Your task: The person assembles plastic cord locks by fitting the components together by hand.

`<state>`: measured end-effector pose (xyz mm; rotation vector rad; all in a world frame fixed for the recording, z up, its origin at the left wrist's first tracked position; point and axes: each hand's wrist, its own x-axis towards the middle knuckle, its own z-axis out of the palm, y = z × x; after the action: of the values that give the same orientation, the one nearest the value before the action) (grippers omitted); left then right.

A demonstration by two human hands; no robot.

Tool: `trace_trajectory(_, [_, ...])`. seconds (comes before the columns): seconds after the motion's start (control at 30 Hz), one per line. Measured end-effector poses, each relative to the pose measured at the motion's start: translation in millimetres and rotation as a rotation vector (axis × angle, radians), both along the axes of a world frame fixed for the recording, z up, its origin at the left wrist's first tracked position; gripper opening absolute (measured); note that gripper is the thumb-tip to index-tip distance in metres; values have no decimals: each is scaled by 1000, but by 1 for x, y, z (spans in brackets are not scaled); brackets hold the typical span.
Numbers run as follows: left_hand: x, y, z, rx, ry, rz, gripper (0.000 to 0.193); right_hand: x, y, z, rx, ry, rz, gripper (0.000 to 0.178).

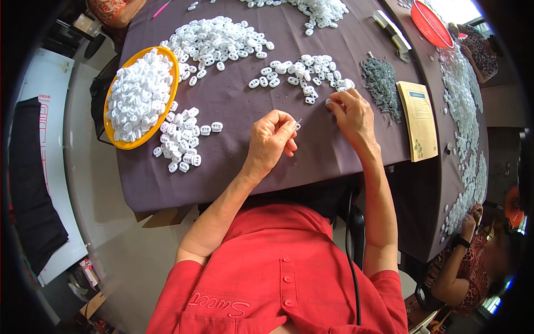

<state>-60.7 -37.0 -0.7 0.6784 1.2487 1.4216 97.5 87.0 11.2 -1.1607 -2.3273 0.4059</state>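
My left hand is closed in a pinch above the near part of the dark-covered table. A small whitish piece with a thin tip sticks out between its thumb and forefinger; its kind is too small to tell. My right hand is also closed, its thumb and fingertips pinching a white plastic piece near the table surface. Just beyond it lies a loose group of white oval two-hole cord locks. A heap of small grey pieces, perhaps springs, lies right of my right hand.
A yellow tray heaped with white cord locks stands at the left. More lie in a near-left pile and a far pile. A yellow booklet lies at the right edge. Co-workers sit around another table with a red basket.
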Motion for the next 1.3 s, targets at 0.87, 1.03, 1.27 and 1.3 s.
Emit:
trace_trajectory(0.87, [3, 12, 2, -55, -29, -44, 12, -9, -46, -4, -1097, 906, -69, 19])
trace_trajectory(1.03, [3, 11, 1, -53, -20, -42, 11, -8, -49, -7, -1086, 931, -50, 18])
trace_trajectory(1.27, [2, 9, 0, -40, -5, -69, 13, -10, -52, -7, -987, 872, 24, 16])
trace_trajectory(1.3, [2, 9, 0, -38, -15, -69, 13, -9, -52, -8, -986, 875, 23, 16])
